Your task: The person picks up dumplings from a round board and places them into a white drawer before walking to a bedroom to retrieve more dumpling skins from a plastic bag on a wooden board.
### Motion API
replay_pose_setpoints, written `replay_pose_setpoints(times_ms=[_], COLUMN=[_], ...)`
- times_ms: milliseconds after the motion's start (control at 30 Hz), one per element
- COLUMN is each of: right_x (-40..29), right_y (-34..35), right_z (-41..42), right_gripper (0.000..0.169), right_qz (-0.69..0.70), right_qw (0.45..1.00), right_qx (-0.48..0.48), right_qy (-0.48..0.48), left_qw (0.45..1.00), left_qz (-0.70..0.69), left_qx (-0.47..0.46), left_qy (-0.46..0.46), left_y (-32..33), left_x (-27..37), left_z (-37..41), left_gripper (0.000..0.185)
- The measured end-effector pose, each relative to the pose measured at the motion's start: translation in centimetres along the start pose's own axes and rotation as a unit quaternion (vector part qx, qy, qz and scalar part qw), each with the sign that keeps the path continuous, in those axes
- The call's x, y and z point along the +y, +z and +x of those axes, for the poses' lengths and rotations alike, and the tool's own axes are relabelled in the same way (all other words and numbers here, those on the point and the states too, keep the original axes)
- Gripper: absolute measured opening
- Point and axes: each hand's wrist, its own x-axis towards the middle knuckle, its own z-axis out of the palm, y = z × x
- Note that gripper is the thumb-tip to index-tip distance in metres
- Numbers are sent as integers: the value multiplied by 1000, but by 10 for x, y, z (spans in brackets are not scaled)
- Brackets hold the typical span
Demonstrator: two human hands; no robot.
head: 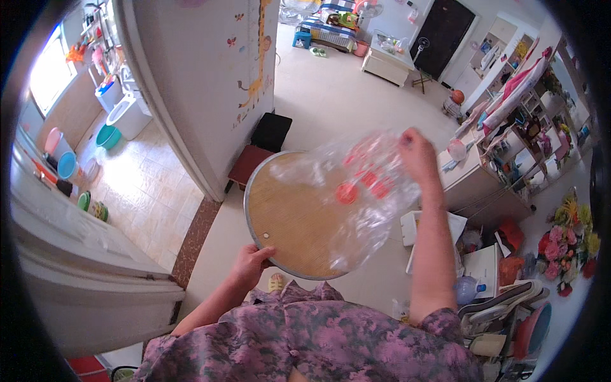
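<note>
My left hand (253, 263) grips the lower left rim of a round tan board (291, 215) with a grey edging. A small hole shows in the board close to my thumb. Up at the right, my right hand (417, 153) pinches the top of a clear plastic bag (363, 229) bearing red print. The bag hangs crumpled across the right part of the board and hides that side. Whether any of the board is still inside the bag, I cannot tell.
A doorway at left opens on a tiled bathroom with a toilet (125, 111) and a green basin (108, 137). A dark red stool (251, 162) stands by the wall. On the right are a cabinet (470, 181), a water bottle (468, 288) and artificial flowers (556, 248).
</note>
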Motion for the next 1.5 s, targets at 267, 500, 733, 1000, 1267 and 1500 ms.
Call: replay_pose_setpoints(times_ms=[267,500,733,1000,1267,1500], right_x=[-61,-40,35,159,315,361], right_y=[-2,100,124,120,195,242], right_z=[54,24,71,169,276,379], right_gripper=[18,31,42,27,41,16], right_qz=[-57,30,104,145,391,243], right_qw=[969,952,949,980,804,921], right_qx=[43,-148,-207,-6,-12,140], right_qy=[-235,-264,-212,-135,448,271], left_qw=[997,995,987,999,995,987], left_qz=[8,9,114,-7,-38,27], left_qx=[-48,-86,-107,-24,-60,-116], left_qy=[-64,-58,47,-30,-73,-111], left_y=[37,99,160,213,216,265], left_x=[33,49,76,86,119,168], left_z=[107,204,304,414,562,696], left_gripper=[24,27,25,34,32,24])
